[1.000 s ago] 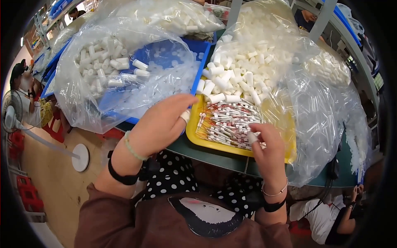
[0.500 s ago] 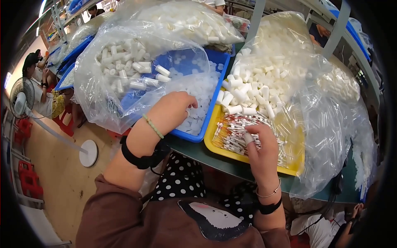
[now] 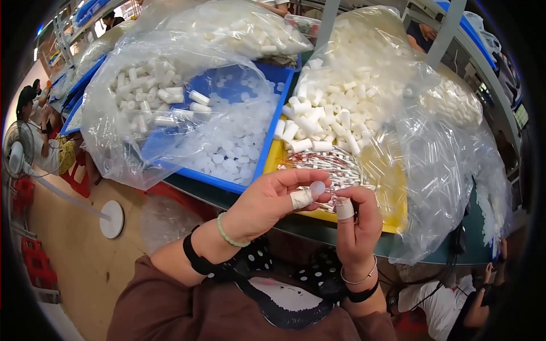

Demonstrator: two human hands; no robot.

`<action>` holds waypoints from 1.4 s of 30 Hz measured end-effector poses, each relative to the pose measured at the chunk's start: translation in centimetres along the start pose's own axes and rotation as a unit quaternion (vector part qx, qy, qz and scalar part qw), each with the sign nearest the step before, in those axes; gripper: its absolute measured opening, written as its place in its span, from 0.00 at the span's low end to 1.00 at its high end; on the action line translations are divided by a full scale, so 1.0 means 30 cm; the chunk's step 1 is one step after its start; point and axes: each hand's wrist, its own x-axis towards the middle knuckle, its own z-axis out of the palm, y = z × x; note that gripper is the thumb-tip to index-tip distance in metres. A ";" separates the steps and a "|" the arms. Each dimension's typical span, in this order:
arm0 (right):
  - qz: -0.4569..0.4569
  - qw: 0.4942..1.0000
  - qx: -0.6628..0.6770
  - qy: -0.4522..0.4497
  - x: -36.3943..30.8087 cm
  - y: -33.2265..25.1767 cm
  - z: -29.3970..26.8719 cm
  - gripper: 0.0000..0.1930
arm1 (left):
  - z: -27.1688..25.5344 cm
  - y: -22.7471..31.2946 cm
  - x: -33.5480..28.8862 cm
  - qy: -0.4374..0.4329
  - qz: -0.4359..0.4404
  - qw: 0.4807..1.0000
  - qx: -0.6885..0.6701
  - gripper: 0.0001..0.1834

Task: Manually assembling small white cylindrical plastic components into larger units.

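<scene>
My left hand (image 3: 259, 204) is closed in a pinch on a translucent white disc (image 3: 317, 188), its thumb wrapped in white tape. Close beside it, my right hand (image 3: 359, 224), also with a taped thumb, is closed in a pinch; a small thin piece seems to be between its fingertips, too small to make out. Both hands are above the front of a yellow tray (image 3: 277, 152). Thin white pieces with reddish wires (image 3: 340, 169) lie heaped in that tray. To its left, a blue tray (image 3: 275, 122) holds many similar translucent discs (image 3: 233, 163).
White cylinders (image 3: 335, 122) spill from a large clear bag (image 3: 364, 40) behind the yellow tray. Another clear bag (image 3: 105, 153) of white cylinders lies over the blue tray. Crumpled plastic (image 3: 429, 182) hangs at the right. A standing fan (image 3: 20, 148) and other people are around the table.
My left hand has come from the discs in the blue tray toward my right hand, now with a disc. My right hand has risen slightly off the wired pieces. The view has shifted.
</scene>
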 end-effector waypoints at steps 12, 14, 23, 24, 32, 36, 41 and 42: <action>-0.123 0.971 -0.206 0.008 -0.031 0.035 -0.036 0.16 | -0.002 -0.086 0.003 -0.015 0.113 0.977 0.179 0.16; -0.129 0.969 -0.210 0.012 -0.033 0.032 -0.038 0.16 | -0.007 -0.082 0.003 -0.027 0.129 0.970 0.202 0.17; -0.110 0.975 -0.194 -0.008 -0.042 0.021 -0.052 0.16 | -0.021 -0.106 0.011 -0.058 0.173 0.975 0.130 0.16; -0.108 0.974 -0.200 -0.004 -0.040 0.021 -0.049 0.16 | -0.026 -0.107 0.012 -0.065 0.190 0.969 0.144 0.16; -0.064 0.983 -0.170 -0.031 -0.046 0.017 -0.027 0.15 | -0.028 -0.122 0.013 -0.041 0.180 0.962 0.201 0.17; 0.056 0.996 -0.062 -0.035 -0.056 -0.005 -0.020 0.15 | -0.005 -0.119 0.008 -0.039 0.138 0.987 0.066 0.19; -0.065 0.991 -0.105 -0.059 -0.032 0.031 -0.035 0.15 | -0.020 -0.136 0.023 -0.026 0.123 0.989 0.080 0.20; -0.045 0.995 -0.075 -0.052 -0.037 0.032 -0.021 0.14 | -0.022 -0.136 0.026 -0.010 0.123 0.989 0.085 0.20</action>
